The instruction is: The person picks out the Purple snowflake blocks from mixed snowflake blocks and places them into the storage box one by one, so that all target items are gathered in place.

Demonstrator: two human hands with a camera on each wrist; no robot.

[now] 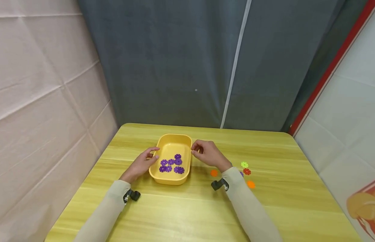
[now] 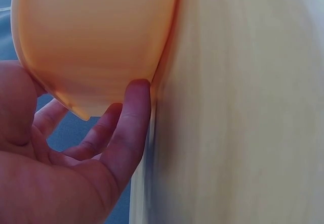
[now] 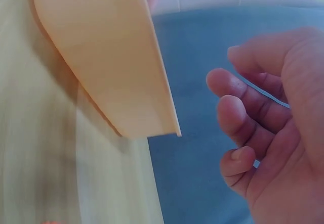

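tray (image 1: 163, 143) sits between both hands | left hand (image 1: 143, 163) at 9 o'clock, fingers relaxed, touching its wall | right hand (image 1: 207, 154) at 3, loosely curled, just off the rim | yellow, purple discs (image 1: 172, 164) inside

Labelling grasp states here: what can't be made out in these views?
- Head view: right hand by the yellow plastic tray; contact with the rim too small to tell.
- Head view: purple piece behind the right sleeve, mostly hidden.
- Left wrist view: left hand touches the tray; contents hidden by its wall, blurred.

both hands (image 1: 142, 163) (image 1: 207, 154) forward (fingers loosely curled)
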